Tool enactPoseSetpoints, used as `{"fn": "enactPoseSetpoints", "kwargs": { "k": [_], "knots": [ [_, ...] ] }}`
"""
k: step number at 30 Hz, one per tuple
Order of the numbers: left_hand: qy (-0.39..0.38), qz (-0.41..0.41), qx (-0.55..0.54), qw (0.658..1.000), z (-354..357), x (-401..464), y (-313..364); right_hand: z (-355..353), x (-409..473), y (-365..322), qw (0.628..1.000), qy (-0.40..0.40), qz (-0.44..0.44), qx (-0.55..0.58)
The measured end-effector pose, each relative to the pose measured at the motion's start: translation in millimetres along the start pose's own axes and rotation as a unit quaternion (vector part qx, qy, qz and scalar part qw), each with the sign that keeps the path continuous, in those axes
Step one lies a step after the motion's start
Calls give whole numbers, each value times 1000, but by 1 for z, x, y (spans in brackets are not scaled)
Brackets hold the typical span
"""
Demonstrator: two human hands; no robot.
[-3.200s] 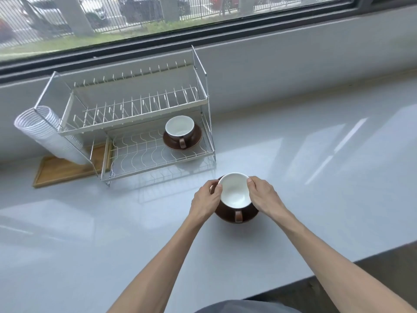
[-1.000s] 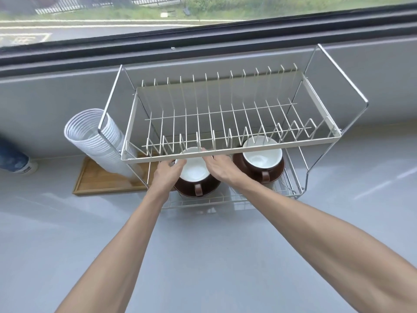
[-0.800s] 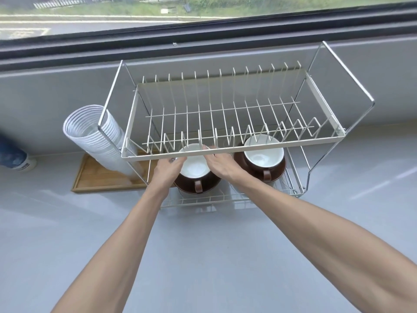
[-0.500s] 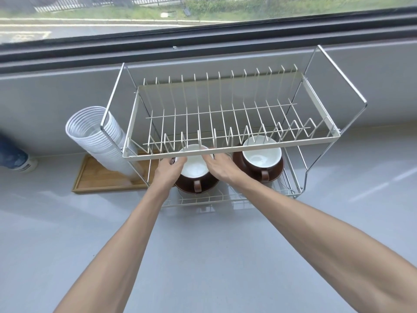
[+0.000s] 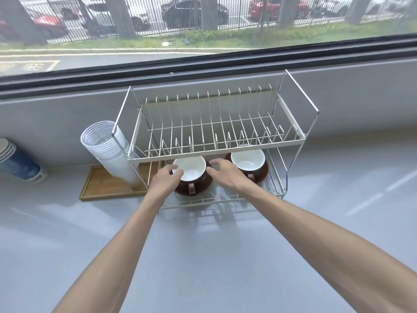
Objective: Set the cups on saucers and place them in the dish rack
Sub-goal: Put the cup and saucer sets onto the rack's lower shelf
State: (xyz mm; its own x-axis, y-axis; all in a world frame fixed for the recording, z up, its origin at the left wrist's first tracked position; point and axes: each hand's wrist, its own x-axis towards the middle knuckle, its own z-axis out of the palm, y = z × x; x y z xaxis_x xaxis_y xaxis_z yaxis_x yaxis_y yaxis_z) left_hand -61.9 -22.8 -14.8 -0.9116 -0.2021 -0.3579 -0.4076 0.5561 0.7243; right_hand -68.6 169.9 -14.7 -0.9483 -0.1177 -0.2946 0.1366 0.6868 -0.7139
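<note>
A two-tier wire dish rack (image 5: 214, 152) stands against the wall under the window. On its lower tier sit two brown cups with white insides, each on a brown saucer. The left cup (image 5: 191, 170) rests on its saucer (image 5: 204, 188), handle toward me. The right cup (image 5: 247, 158) stands on its own saucer (image 5: 263, 173). My left hand (image 5: 164, 181) is at the left cup's near-left rim, fingers loosely curled. My right hand (image 5: 225, 175) hovers between the two cups, fingers spread, fingertips just beside the left cup's right edge.
A tilted stack of clear plastic cups (image 5: 106, 150) leans on the rack's left side over a wooden tray (image 5: 106, 188). Stacked blue paper cups (image 5: 18, 164) lie at far left. The rack's upper tier overhangs both cups. Grey countertop (image 5: 203, 256) stretches toward me.
The cup and saucer went from the countertop into the rack's lower tier beside the first pair. In the last half second both hands loosened and drew back slightly from the cup.
</note>
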Motion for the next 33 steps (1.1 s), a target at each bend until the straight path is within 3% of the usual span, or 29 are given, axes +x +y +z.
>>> {"fn": "enactPoseSetpoints", "kwargs": {
  "k": [7,14,19,22,28,33],
  "knots": [
    [19,86,106,990,16,-35,33,-35,-35,19,999,26,-17,-28],
    [1,158,183,970,56,-44,57,-53,-46,48,978,107,-39,-175],
    [26,235,320,917,85,-43,69,-60,-40,64,928,191,-108,-302],
    [47,266,363,892,100,-37,71,-62,-28,72,918,206,-112,-319],
    [46,251,329,909,125,-18,74,-63,-1,82,958,159,-45,-233],
    [36,160,207,965,146,-5,74,-58,23,88,974,166,8,-153]
  ]
}}
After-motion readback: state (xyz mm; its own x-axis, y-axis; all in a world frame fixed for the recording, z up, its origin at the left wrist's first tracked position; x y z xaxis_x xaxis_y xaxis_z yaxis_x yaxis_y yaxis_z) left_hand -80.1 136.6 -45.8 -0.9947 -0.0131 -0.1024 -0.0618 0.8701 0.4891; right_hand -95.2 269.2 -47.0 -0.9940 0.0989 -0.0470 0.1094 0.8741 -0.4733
